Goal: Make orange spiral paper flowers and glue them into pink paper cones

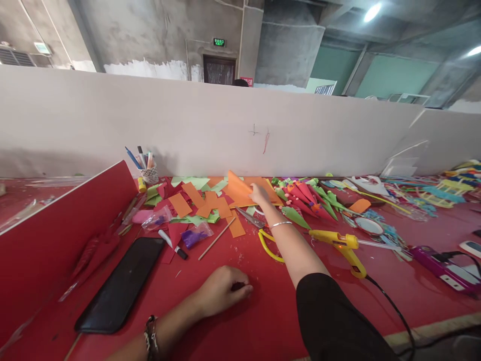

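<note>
My right hand [258, 194] reaches to the back of the red table and pinches the edge of an orange sheet of paper [237, 189], whose corner stands raised. Close to the table's front, my left hand [226, 290] rests loosely curled, with nothing visible in it. Yellow-handled scissors [267, 239] lie partly under my right forearm. Left of them are a thin wooden stick [217, 238] and cut orange paper pieces [193, 195] on green and red scraps. Red and green cone shapes [306, 198] are piled to the right of my right hand.
A yellow glue gun [340, 245] with a cord lies at right near a purple power strip [443, 268]. A black phone [122, 286], a marker [173, 244] and a pen cup [149, 174] are at left. A red divider [71, 220] and white partition [188, 125] border the table.
</note>
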Tool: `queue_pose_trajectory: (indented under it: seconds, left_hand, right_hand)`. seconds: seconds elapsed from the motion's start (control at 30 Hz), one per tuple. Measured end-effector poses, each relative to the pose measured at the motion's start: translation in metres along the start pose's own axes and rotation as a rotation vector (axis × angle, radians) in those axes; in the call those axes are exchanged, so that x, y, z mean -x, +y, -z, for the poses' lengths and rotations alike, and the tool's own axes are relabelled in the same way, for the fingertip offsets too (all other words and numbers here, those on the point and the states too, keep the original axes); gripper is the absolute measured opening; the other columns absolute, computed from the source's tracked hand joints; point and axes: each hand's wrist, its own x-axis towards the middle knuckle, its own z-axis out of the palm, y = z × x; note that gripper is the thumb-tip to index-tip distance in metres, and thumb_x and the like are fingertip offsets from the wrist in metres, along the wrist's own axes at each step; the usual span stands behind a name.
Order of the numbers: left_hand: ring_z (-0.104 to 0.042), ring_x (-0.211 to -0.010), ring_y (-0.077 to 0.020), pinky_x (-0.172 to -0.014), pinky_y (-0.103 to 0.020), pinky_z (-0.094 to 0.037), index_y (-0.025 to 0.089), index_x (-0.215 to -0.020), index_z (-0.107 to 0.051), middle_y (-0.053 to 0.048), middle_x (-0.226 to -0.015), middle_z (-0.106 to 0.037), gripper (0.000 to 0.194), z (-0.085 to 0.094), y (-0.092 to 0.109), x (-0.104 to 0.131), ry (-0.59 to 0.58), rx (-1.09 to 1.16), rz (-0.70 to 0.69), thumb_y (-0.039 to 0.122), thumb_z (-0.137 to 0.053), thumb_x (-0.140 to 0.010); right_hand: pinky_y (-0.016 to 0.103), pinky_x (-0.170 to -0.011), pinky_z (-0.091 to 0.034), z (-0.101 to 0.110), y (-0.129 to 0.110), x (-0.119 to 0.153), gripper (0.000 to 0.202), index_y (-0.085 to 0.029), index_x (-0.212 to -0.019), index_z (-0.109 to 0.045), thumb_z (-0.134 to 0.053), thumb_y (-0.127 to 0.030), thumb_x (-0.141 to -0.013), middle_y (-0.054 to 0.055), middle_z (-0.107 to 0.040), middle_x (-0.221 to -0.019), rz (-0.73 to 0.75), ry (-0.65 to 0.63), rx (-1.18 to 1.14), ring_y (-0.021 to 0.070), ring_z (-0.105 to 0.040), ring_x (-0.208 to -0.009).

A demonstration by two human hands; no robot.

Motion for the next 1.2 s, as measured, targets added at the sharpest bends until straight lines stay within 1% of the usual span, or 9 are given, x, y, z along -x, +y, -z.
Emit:
queue_pose_trajectory:
  seconds: [0.13, 0.3, 0.37, 0.43, 0.57, 0.77, 0.97, 1.1, 1.2]
  left_hand:
    - [-0.051, -0.073, -0.0117, -0.069, -0.023, -0.041, 0.016, -0.091, -0.054, -0.003, -0.084, -0.058, 0.016, 0.014, 0.000, 0.002, 0.194, 0.122, 0.017, 0.026, -0.043, -0.084]
    - [-0.051, -0.090, -0.0156, -0.081, -0.032, -0.043, 0.022, -0.117, -0.034, -0.008, -0.111, -0.045, 0.040, 0.049, -0.008, 0.001, 0.739, 0.216, 0.066, 0.027, -0.050, -0.080]
    - [-0.043, -0.109, -0.0221, -0.090, -0.039, -0.039, 0.025, -0.126, -0.024, -0.011, -0.127, -0.034, 0.067, 0.066, -0.012, 0.000, 0.930, 0.185, 0.064, 0.030, -0.062, -0.071]
    - [-0.035, -0.119, -0.0262, -0.097, -0.043, -0.033, 0.028, -0.132, -0.013, -0.012, -0.135, -0.025, 0.089, 0.081, -0.015, 0.002, 1.014, 0.218, 0.039, 0.034, -0.069, -0.063]
    - [-0.050, -0.108, -0.0272, -0.085, -0.039, -0.047, 0.026, -0.129, -0.027, -0.010, -0.122, -0.048, 0.075, 0.103, -0.010, 0.015, 0.768, 0.522, 0.090, 0.045, -0.065, -0.066]
    - [-0.063, -0.075, -0.0218, -0.063, -0.031, -0.052, 0.014, -0.088, -0.060, -0.007, -0.080, -0.066, 0.040, 0.105, 0.007, 0.028, 0.461, 0.538, 0.408, 0.051, -0.055, -0.073]
    - [-0.059, -0.070, -0.0163, -0.057, -0.022, -0.046, 0.019, -0.083, -0.064, -0.001, -0.079, -0.064, 0.025, 0.116, 0.019, 0.023, 0.129, 0.396, 0.290, 0.040, -0.055, -0.075]
    - [-0.050, -0.055, -0.0104, -0.050, -0.018, -0.037, 0.017, -0.065, -0.063, 0.002, -0.061, -0.056, 0.021, 0.125, 0.019, 0.012, -0.179, 0.266, 0.186, 0.036, -0.057, -0.072]
    - [-0.049, -0.054, -0.0101, -0.049, -0.017, -0.036, 0.017, -0.066, -0.063, 0.003, -0.060, -0.054, 0.023, 0.124, 0.015, 0.004, -0.187, 0.247, 0.212, 0.039, -0.061, -0.068]
  right_hand:
    - [0.038, -0.080, -0.046, 0.028, -0.009, 0.012, 0.028, -0.017, -0.110, -0.050, -0.048, -0.030, -0.085, 0.007, -0.053, -0.112, 0.108, 0.048, -0.109, 0.0177, -0.055, -0.095]
    - [0.029, -0.087, -0.043, 0.069, -0.027, 0.048, 0.039, -0.020, -0.120, -0.043, -0.050, -0.027, -0.082, 0.005, -0.055, -0.118, 0.324, 0.023, -0.328, 0.0176, -0.053, -0.104]
    - [0.025, -0.083, -0.046, 0.079, -0.030, 0.071, 0.038, -0.024, -0.118, -0.044, -0.049, -0.034, -0.082, 0.001, -0.055, -0.119, 0.428, -0.085, -0.441, 0.0140, -0.055, -0.102]
    - [0.030, -0.084, -0.047, 0.083, -0.029, 0.093, 0.043, -0.023, -0.121, -0.041, -0.049, -0.036, -0.082, 0.004, -0.055, -0.119, 0.525, -0.380, -0.826, 0.0159, -0.056, -0.102]
    - [0.035, -0.088, -0.045, 0.077, -0.026, 0.123, 0.041, -0.023, -0.115, -0.049, -0.057, -0.035, -0.076, 0.006, -0.054, -0.120, 0.451, -0.643, -1.063, 0.0180, -0.055, -0.103]
    - [0.040, -0.100, -0.034, 0.073, -0.023, 0.139, 0.054, -0.026, -0.123, -0.042, -0.060, -0.038, -0.074, 0.006, -0.043, -0.130, 0.476, -0.627, -0.926, 0.0207, -0.041, -0.119]
    - [0.040, -0.098, -0.034, 0.075, -0.016, 0.153, 0.079, -0.031, -0.137, -0.011, -0.058, -0.043, -0.074, 0.009, -0.038, -0.133, 0.579, -0.683, -0.961, 0.0202, -0.038, -0.122]
    - [0.039, -0.097, -0.036, 0.071, -0.018, 0.152, 0.067, -0.032, -0.130, -0.032, -0.063, -0.037, -0.071, 0.004, -0.039, -0.134, 0.624, -0.648, -0.974, 0.0211, -0.035, -0.124]
    - [0.038, -0.090, -0.042, 0.067, -0.017, 0.153, 0.051, -0.026, -0.119, -0.048, -0.064, -0.031, -0.071, 0.004, -0.057, -0.117, 0.618, -0.680, -0.982, 0.0202, -0.051, -0.109]
